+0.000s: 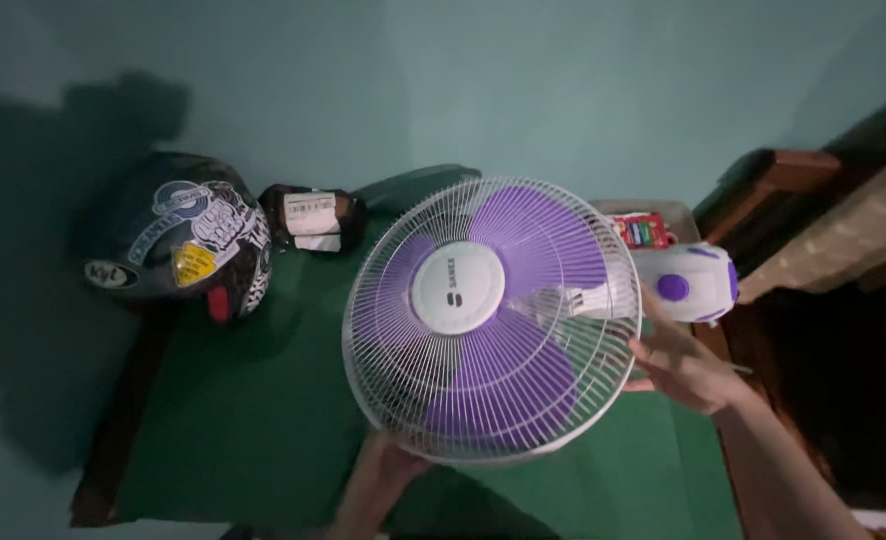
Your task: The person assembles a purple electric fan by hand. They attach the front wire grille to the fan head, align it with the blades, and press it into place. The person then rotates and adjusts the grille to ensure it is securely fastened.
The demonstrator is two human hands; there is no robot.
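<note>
A white fan [493,320] with purple blades and a round wire guard lies tilted over a green-covered table [253,420]. Its white and purple base [688,283] sticks out to the right. My left hand [391,465] reaches up under the lower rim of the guard and is mostly hidden behind it. My right hand [678,362] grips the right side of the guard, close to the base.
A dark helmet [178,240] covered in stickers rests at the table's back left. A black pouch with white labels [313,220] lies beside it. A box with red packets [648,228] sits behind the fan. Dark wooden furniture [813,220] stands at the right.
</note>
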